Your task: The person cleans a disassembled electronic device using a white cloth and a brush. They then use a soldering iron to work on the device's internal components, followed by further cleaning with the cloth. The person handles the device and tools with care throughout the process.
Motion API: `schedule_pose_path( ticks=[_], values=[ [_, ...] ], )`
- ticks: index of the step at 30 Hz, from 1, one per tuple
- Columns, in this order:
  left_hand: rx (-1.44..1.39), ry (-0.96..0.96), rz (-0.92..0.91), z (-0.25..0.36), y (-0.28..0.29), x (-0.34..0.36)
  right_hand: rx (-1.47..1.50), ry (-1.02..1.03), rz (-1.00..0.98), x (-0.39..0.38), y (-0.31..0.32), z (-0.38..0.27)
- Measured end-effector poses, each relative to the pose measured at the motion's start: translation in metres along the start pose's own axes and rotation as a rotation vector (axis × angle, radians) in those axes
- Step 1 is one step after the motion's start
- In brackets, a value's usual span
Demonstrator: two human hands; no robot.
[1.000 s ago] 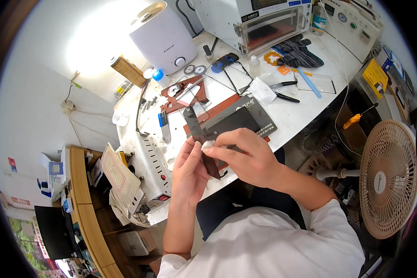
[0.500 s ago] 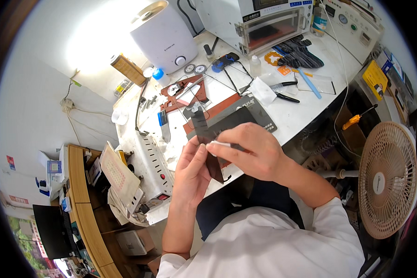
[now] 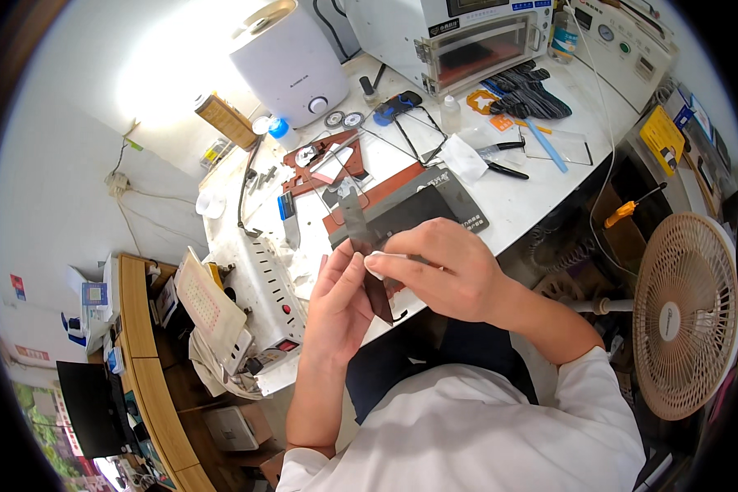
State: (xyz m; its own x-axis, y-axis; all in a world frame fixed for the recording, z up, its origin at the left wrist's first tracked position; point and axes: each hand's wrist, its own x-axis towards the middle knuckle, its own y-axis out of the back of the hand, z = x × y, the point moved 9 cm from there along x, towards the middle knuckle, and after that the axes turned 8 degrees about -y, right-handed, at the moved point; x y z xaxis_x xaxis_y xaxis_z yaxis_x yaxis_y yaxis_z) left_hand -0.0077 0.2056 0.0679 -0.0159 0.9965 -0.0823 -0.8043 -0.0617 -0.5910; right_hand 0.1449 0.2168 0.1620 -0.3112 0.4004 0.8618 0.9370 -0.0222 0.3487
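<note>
Panel point(image 3: 355, 220) held above the surface point(image 3: 541, 189)

The left hand point(image 3: 341, 299) has its grip clamped on the panel, dark, narrow and slanted, thumb uppermost; the right hand point(image 3: 447, 266) pinches a white wad point(image 3: 376, 259) between thumb and fingers, right at the panel's face, though whether it touches I cannot tell; a thin black hooked piece point(image 3: 400, 317) shows by the panel's lower end.

Beyond the hands, a black rectangular slab point(image 3: 422, 211) lies on a grey mat point(image 3: 472, 216), partly hidden by the right hand; a blue-handled scraper point(image 3: 289, 220) lies to the left; a red-brown holder point(image 3: 297, 182) sits farther back; a crumpled white tissue point(image 3: 463, 159) and dark gloves point(image 3: 533, 98) lie to the right.
</note>
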Motion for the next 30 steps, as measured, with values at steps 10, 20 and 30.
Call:
schedule_pose_path(
  ticks=[10,20,30],
  values=[
    [-0.064,-0.017,0.000,0.005,-0.004,-0.002,0.025,0.044,-0.043,0.005,0.001,-0.003],
    [-0.102,-0.004,0.072,0.005,0.007,0.000,0.176,0.164,-0.127,-0.001,0.001,-0.018],
    [-0.181,-0.014,-0.057,0.006,-0.002,-0.004,0.131,0.164,-0.158,0.000,-0.003,-0.023]
  ],
)
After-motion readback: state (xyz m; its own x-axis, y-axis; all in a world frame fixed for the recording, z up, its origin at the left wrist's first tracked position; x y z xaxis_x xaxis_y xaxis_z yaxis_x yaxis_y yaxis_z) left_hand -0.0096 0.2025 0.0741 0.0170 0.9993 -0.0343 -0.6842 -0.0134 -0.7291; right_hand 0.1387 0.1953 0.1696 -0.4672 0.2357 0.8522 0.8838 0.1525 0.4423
